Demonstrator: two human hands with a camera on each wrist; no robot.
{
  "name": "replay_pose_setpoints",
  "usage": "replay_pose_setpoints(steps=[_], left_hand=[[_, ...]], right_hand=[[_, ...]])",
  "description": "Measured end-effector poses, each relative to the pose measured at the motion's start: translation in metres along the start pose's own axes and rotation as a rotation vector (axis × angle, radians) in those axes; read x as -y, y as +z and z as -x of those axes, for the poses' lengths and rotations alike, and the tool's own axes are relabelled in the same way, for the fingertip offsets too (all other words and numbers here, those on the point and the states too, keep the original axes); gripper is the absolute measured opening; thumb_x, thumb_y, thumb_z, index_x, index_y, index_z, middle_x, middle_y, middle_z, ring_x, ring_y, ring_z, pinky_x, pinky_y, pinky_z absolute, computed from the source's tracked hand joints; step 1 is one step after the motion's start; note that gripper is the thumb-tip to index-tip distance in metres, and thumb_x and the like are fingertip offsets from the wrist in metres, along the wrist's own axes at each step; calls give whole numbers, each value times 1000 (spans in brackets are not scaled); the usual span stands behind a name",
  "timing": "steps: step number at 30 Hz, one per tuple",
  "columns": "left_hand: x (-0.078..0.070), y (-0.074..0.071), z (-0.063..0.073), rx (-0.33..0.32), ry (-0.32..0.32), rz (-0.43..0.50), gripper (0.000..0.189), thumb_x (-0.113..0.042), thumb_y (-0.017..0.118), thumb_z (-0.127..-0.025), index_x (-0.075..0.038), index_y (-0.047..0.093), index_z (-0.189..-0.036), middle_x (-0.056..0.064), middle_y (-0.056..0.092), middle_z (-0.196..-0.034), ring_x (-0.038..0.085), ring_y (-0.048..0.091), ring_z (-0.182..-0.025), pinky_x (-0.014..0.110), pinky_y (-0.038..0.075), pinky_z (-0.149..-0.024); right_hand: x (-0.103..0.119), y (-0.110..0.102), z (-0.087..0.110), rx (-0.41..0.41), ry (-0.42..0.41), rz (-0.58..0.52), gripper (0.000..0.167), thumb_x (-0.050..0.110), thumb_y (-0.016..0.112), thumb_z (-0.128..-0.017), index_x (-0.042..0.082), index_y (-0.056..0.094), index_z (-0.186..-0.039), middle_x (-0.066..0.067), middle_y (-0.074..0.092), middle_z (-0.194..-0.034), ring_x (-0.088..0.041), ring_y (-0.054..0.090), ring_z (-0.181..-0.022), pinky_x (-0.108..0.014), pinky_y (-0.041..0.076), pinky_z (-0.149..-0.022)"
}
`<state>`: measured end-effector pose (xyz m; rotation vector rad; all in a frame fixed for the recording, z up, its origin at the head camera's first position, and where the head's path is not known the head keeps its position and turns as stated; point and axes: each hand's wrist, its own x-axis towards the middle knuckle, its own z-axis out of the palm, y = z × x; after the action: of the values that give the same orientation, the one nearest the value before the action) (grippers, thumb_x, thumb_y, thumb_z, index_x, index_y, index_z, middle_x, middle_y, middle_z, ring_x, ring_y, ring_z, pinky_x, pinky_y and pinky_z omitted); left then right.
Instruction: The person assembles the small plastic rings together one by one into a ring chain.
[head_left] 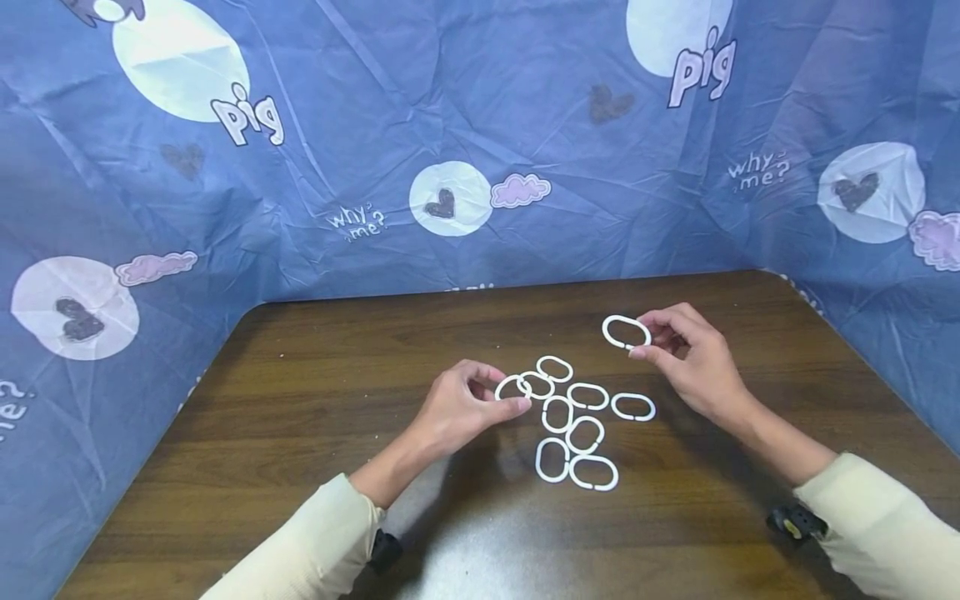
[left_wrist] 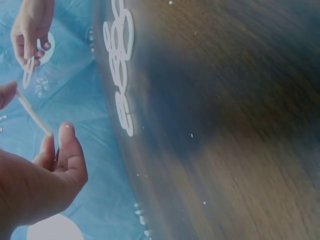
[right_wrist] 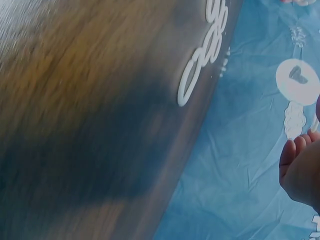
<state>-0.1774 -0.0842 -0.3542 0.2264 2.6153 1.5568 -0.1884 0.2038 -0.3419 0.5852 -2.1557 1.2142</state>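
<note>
My left hand point(head_left: 465, 404) pinches a white oval plastic link point(head_left: 502, 385) between thumb and fingertips. In the left wrist view that link point(left_wrist: 34, 114) appears nearly edge-on, raised off the table. My right hand point(head_left: 693, 358) pinches a second white link point(head_left: 606, 335) by its right end, held up beyond the others; a small gap shows in its lower side. Several more white links point(head_left: 588, 396) lie loosely grouped on the table between the hands, some touching. From the head, one lying link point(head_left: 546, 392) overlaps the left hand's link; whether they are joined I cannot tell.
Everything lies on a dark wood-grain table point(head_left: 315, 417). A blue printed cloth point(head_left: 465, 100) hangs behind the table and along its sides. Small pale specks dot the tabletop near the left hand. Both forearms wear pale sleeves point(head_left: 315, 533) with dark bands at the wrists.
</note>
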Motion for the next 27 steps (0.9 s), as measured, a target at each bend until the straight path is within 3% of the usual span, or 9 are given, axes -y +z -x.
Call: replay_pose_setpoints(steps=[7, 12, 22, 27], left_hand=[[-2, 1, -1, 27, -29, 26, 51, -41, 84, -69, -10, 64, -105, 6, 62, -87, 17, 59, -79, 30, 49, -68], [-4, 1, -1, 37, -55, 54, 54, -41, 83, -70, -8, 64, -107, 6, 64, -87, 17, 60, -79, 31, 49, -69], [-7, 2, -2, 64, -77, 120, 53, -40, 83, -71, -8, 64, -108, 6, 66, -88, 17, 61, -80, 32, 50, -71], [-8, 2, -3, 74, -78, 139, 51, -39, 83, -71, -8, 65, -107, 6, 67, -89, 17, 62, -80, 31, 50, -71]], right_hand=[[-3, 10, 2, -36, -64, 3, 36, -18, 77, -66, -9, 65, -99, -17, 57, -85, -14, 52, -71, -12, 41, -63], [-17, 16, 2, -54, -49, -1, 40, -15, 80, -65, -6, 66, -101, -12, 59, -89, -15, 53, -72, -13, 42, -64], [26, 21, -4, -26, -83, -47, 34, -18, 77, -66, -12, 64, -97, -22, 58, -86, -25, 51, -72, -19, 42, -63], [28, 27, -4, -37, -104, -83, 36, -21, 76, -63, -12, 64, -96, -21, 57, -84, -16, 51, -72, -16, 41, -63]])
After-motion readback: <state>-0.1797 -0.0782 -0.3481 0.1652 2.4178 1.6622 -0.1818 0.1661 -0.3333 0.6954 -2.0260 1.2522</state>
